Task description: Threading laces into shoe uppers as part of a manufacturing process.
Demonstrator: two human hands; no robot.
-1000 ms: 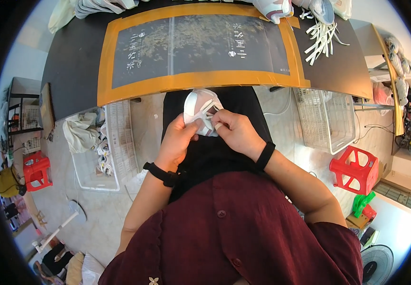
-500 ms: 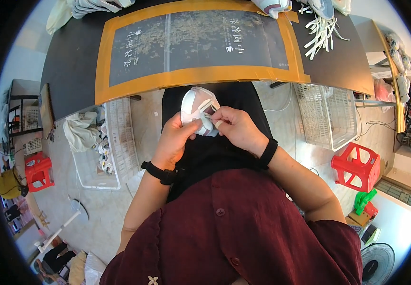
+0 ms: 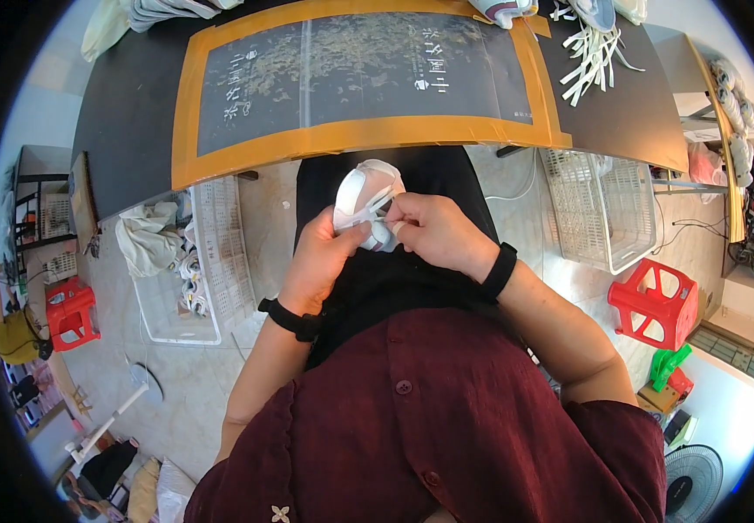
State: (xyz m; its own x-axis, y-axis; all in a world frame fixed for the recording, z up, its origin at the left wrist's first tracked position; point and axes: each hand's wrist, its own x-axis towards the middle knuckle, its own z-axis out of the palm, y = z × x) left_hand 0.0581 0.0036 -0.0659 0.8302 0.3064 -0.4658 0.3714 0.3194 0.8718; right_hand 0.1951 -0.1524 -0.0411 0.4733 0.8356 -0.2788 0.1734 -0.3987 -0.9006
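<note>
A small white and dusty-pink shoe upper is held above my lap, just off the table's near edge. My left hand is closed on its left side, thumb over the lower part. At the right edge of its opening, my right hand pinches thumb and forefinger together; what lies between the fingertips is too small to make out. A pale band circles one finger of that hand. Narrow white strips show along the opening beside the fingertips.
The dark table carries a sheet edged with orange tape, white strips and more shoe pieces. White plastic baskets flank my lap. Red stools stand at both sides, with a fan at lower right.
The right fingertips have shifted slightly left and down along the shoe upper's opening, and the upper is turned a little. My left hand keeps its hold.
</note>
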